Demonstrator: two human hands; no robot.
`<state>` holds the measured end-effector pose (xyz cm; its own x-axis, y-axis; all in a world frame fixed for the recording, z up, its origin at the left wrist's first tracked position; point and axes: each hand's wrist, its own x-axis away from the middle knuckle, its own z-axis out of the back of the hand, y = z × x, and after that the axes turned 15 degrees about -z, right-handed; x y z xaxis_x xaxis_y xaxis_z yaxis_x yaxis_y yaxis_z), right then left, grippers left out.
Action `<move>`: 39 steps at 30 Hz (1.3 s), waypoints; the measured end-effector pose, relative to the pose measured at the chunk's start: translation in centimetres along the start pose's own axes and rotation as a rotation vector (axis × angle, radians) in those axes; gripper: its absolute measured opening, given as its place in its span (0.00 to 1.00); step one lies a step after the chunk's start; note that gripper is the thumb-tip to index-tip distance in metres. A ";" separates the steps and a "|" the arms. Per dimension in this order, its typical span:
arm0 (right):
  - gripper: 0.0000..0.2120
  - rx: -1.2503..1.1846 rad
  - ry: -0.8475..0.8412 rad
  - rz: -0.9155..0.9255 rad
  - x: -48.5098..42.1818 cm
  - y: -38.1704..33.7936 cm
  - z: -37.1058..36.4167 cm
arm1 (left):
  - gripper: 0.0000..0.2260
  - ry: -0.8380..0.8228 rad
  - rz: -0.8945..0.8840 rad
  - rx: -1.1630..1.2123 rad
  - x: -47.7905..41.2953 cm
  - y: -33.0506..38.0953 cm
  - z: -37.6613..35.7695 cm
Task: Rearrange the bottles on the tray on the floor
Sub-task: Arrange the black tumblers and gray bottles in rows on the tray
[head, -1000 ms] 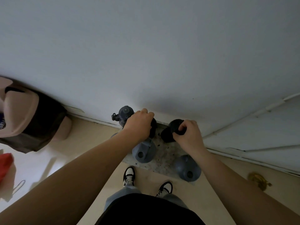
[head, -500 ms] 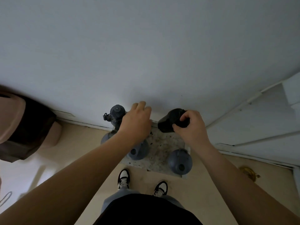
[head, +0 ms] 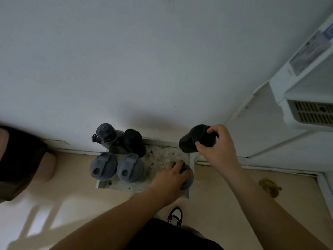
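Observation:
A speckled white tray (head: pixel 167 154) lies on the floor against the wall. At its back left stand a dark grey sports bottle (head: pixel 106 136) and a black bottle (head: pixel 134 141). Two grey flip-lid bottles (head: pixel 102 167) (head: pixel 130 168) stand at the front left. My right hand (head: pixel 216 147) grips a black bottle (head: pixel 191 139) by its top, held tilted above the tray's back right corner. My left hand (head: pixel 170 177) is closed over the top of a grey bottle (head: pixel 188 176) at the tray's front right, mostly hiding it.
A brown and pink bin (head: pixel 19 159) stands at the left. A white appliance with a vent grille (head: pixel 310 112) sits at the right. A brass floor fitting (head: pixel 269 184) lies right of the tray. My shoe (head: pixel 175 214) is just in front of the tray.
My left hand left the back-left black bottle and moved right onto the front-right grey bottle. My right hand lifted its black bottle up and to the right.

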<state>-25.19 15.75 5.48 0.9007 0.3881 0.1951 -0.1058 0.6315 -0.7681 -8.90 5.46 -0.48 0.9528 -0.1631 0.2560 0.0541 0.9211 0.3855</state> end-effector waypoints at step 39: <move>0.38 0.405 -0.485 0.031 6.9 2.8 -14.3 | 0.10 0.642 0.064 -0.035 9.9 -9.4 6.2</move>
<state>-13.25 10.63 -4.07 0.6111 0.6104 0.5040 -0.3653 0.7823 -0.5045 -1.85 -6.99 3.90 0.9429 0.1264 -0.3081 -0.0093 0.9348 0.3551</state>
